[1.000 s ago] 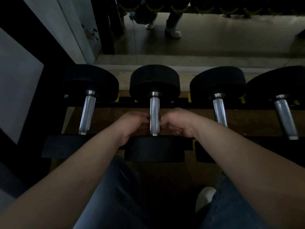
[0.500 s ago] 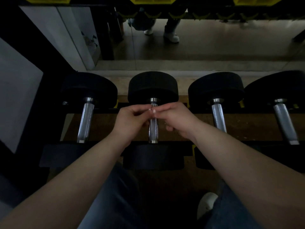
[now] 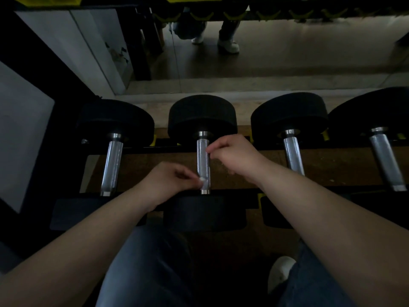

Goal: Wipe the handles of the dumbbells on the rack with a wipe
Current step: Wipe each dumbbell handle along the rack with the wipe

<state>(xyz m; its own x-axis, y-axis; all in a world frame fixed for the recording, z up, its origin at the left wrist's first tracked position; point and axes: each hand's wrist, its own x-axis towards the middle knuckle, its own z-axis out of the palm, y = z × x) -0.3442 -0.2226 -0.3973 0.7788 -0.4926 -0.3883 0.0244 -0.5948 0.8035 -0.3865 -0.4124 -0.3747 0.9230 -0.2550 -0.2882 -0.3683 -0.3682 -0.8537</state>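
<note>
Hands parted: left hand point(image 3: 168, 182) pinches white wipe point(image 3: 201, 180) at knurled handle point(image 3: 203, 160); right hand point(image 3: 234, 156), grip unclear.

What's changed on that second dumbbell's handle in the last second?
The left hand, at the far end of the handle half a second ago, slid back to its near end, pinching a white wipe. The right hand stayed near the far end, fingers curled at the handle. All dumbbells rest unmoved on the rack.
</note>
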